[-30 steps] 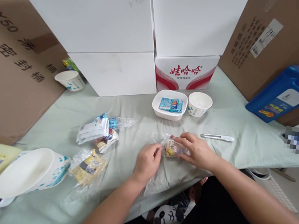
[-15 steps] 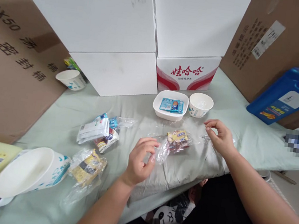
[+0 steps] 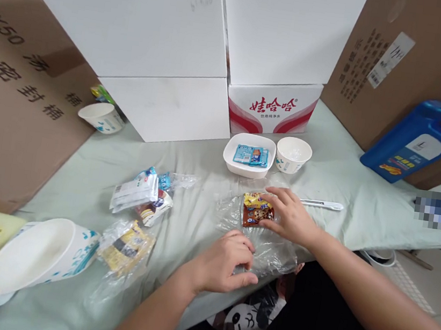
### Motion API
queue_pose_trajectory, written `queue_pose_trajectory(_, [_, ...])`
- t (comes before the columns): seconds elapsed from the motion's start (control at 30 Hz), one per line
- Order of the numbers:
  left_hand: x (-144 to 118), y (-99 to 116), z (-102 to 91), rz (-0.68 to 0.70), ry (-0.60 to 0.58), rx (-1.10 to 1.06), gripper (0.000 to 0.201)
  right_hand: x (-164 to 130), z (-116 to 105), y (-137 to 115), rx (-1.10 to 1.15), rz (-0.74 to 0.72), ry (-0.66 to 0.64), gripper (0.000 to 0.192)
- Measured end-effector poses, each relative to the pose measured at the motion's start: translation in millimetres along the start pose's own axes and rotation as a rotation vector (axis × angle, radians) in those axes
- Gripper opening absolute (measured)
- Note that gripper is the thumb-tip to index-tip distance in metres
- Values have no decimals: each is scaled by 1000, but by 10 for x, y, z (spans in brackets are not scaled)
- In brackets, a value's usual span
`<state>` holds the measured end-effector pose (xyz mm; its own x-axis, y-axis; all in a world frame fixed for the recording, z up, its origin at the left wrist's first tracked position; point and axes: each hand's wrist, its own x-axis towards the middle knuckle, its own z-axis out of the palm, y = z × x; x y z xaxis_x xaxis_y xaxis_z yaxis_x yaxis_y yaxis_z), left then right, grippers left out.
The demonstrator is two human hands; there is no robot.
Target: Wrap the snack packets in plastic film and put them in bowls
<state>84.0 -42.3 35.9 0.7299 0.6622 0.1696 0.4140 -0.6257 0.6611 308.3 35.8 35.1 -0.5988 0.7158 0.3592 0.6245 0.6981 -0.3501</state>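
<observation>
Backdrop: stacked white boxes (image 3: 163,106) and a red-and-white box (image 3: 272,107) stand behind the work, with a brown carton (image 3: 2,120) to the left and another carton (image 3: 393,25) to the right.
Counter: a wrinkled pale green cloth covers the counter (image 3: 204,168).
Snack packets: the small packets (image 3: 255,213), yellow above and reddish-brown below, lie on clear film (image 3: 228,215) near the front edge, partly under the right hand.
Right hand: the right hand (image 3: 291,215) comes over the right end of the packets, fingers parted from the thumb, one above and one below — I cannot tell whether they squeeze.
Left hand: the left hand (image 3: 226,263) is at the film just in front, fingers loosely curled and thumb held away from them.
Behind the hands: a white tray (image 3: 246,170) holds blue packets (image 3: 250,155); a paper bowl (image 3: 291,166) stands just beside it.
Right side: a utility knife (image 3: 324,204) lies just past the right hand, and a blue bottle (image 3: 410,141) leans by the carton.
Left side: a pile of packets (image 3: 135,192) lies behind a yellow pack (image 3: 126,247) in clear wrapping — near a large tilted paper bowl (image 3: 36,254).
</observation>
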Motion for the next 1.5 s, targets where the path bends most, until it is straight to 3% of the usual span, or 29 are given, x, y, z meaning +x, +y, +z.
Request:
queue_pose_trajectory(0.1, [18, -63, 86, 4, 105, 24, 14, 33, 142, 34, -24, 2, -120, 71])
queue_pose_trajectory(0.17, [33, -115, 163, -32, 221, 83, 5, 43, 168, 68, 21, 6, -135, 63])
queue_pose_trajectory(0.23, [51, -168, 233, -71, 290, 163, 13, 48, 145, 111, 96, 40, -91, 51])
queue_pose_trajectory(0.37, [82, -234, 297, -71, 254, 231, 18, 50, 78, 199, 171, 140, -32, 43])
queue_pose_trajectory(0.5, [87, -247, 296, -62, 257, 222, 16, 46, 88, 217, 88, 10, -132, 52])
queue_pose_trajectory(0.57, [84, -251, 296, -65, 257, 220, 15, 62, 84, 205, 99, -20, -132, 46])
queue_pose_trajectory(0.73, [85, -258, 296, -83, 246, 205, 11, 346, -63, 255, 371, 159, 102, 38])
queue_pose_trajectory(0.83, [87, -262, 289, -84, 234, 202, 10, 725, -141, 360, 475, 265, 290, 41])
queue_pose_trajectory(0.9, [86, -271, 288, -81, 232, 198, 11, 1008, -125, 431, 459, 279, 326, 40])
queue_pose_trajectory(0.97, [83, -284, 291, -79, 235, 192, 12, 1261, -53, 477, 403, 315, 260, 39])
queue_pose_trajectory(1.13, [81, -309, 301, -59, 262, 179, 12, 1608, 135, 462, 89, 334, -213, 37])
queue_pose_trajectory(1.2, [80, -306, 299, -56, 263, 171, 12, 1652, 125, 449, 38, 327, -298, 37])
queue_pose_trajectory(1.37, [79, -291, 281, -58, 251, 164, 12, 1633, -86, 471, -41, 342, -311, 54])
queue_pose_trajectory(1.5, [83, -295, 285, -51, 260, 170, 11, 1385, -229, 362, -11, 263, -126, 43])
